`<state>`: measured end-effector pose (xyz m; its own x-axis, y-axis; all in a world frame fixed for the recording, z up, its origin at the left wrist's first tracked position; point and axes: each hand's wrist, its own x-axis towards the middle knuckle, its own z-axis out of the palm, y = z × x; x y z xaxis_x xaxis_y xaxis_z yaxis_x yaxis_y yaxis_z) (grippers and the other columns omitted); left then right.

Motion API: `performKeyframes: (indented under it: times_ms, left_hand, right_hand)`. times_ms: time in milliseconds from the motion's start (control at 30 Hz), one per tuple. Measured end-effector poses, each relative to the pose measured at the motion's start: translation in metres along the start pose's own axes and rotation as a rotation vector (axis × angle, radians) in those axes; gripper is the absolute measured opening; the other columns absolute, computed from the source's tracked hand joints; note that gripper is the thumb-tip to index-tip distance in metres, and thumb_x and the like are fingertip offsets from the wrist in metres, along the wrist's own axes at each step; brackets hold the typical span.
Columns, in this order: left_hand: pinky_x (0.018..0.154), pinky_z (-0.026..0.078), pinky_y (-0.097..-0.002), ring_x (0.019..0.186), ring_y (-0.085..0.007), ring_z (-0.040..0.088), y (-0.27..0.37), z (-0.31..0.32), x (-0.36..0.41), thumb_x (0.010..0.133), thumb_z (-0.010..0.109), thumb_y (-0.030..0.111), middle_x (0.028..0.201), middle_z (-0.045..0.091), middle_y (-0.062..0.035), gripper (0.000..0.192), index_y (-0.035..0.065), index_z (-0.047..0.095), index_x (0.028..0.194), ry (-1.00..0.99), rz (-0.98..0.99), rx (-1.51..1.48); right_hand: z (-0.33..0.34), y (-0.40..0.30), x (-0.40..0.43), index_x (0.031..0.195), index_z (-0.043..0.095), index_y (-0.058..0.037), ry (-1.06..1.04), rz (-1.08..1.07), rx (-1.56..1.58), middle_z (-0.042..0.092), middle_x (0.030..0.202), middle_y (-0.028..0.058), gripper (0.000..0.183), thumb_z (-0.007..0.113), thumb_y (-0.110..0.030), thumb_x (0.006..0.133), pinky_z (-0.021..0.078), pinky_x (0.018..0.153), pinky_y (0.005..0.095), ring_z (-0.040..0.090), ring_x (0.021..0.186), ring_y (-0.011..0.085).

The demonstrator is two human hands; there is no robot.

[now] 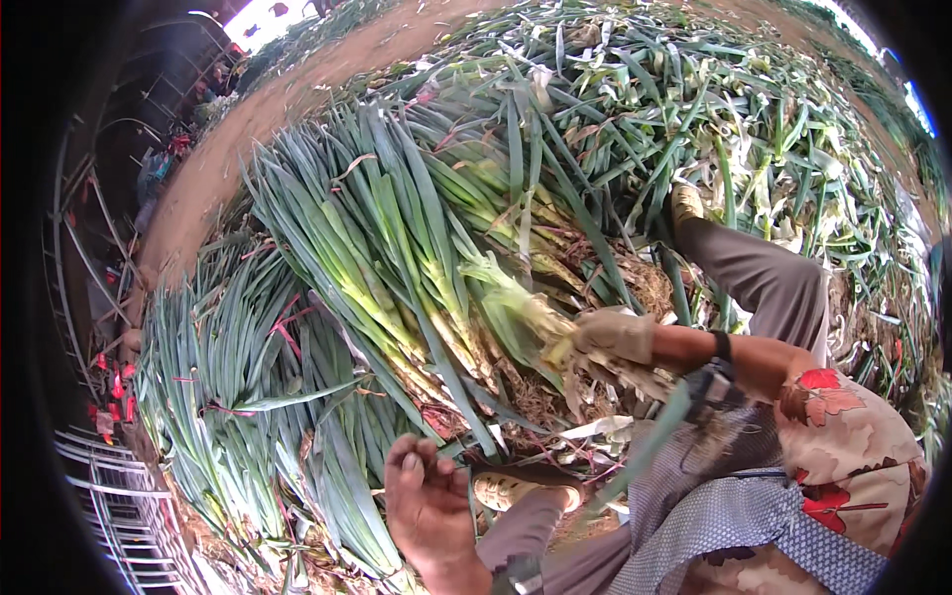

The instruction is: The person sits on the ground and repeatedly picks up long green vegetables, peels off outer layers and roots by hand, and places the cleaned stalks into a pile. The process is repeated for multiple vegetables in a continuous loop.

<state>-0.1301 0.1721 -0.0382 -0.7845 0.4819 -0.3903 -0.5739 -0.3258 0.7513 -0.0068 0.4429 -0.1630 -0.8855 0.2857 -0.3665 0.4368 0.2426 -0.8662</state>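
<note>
My right hand (613, 338), in a tan glove, grips the pale lower stems of some green onions (520, 305); motion blurs them. My left hand (431, 494) is bare at the lower middle, its fingers loosely bent and apart, with nothing seen in it. Between and beyond the hands, long green onions (387, 260) lie side by side, leaves away from me and brown roots towards me. Left of them are bundles of green onions (223, 372) with pink ties (286, 323).
Loose leaves and peelings (744, 111) form a broad heap at the upper right. My shoes (520, 492) stand among the onions. A bare dirt strip (216, 171) curves past the pile. Metal racks (123, 483) stand at the left edge.
</note>
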Motion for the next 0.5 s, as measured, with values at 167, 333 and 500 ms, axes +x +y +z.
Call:
performKeyframes:
  times_ms: [167,333,500]
  left_hand:
    - [0.065,0.051,-0.0344,0.091,-0.0240,0.059,-0.054,0.027,0.010,0.090,0.051,0.027,0.107,0.057,-0.0122,0.035,0.0060,0.046,0.117,-0.042,-0.309,0.305]
    - [0.059,0.054,-0.0373,0.088,-0.0253,0.062,-0.144,0.061,0.001,0.092,0.047,0.039,0.100,0.059,-0.0154,0.039,0.0037,0.048,0.109,-0.227,-0.385,0.345]
    - [0.053,0.045,-0.0228,0.066,-0.0092,0.052,-0.096,0.138,-0.034,0.091,0.051,0.040,0.077,0.052,-0.0026,0.038,0.0026,0.054,0.099,-0.348,0.065,0.008]
  right_hand:
    - [-0.009,-0.051,-0.106,0.109,0.060,-0.0044,-0.145,0.320,0.137,0.061,0.078,0.0099,0.049,0.059,-0.028,0.066,0.0449,0.062,0.0302,0.055,0.072,0.0151]
    - [-0.012,-0.071,-0.184,0.106,0.057,-0.0013,-0.276,0.360,0.332,0.060,0.078,0.0054,0.038,0.061,-0.017,0.072,0.0444,0.061,0.0249,0.054,0.070,0.0114]
    - [-0.028,-0.091,-0.211,0.108,0.053,-0.0016,-0.248,-0.041,0.213,0.058,0.081,0.0032,0.038,0.064,-0.022,0.077,0.0449,0.066,0.0269,0.052,0.073,0.0099]
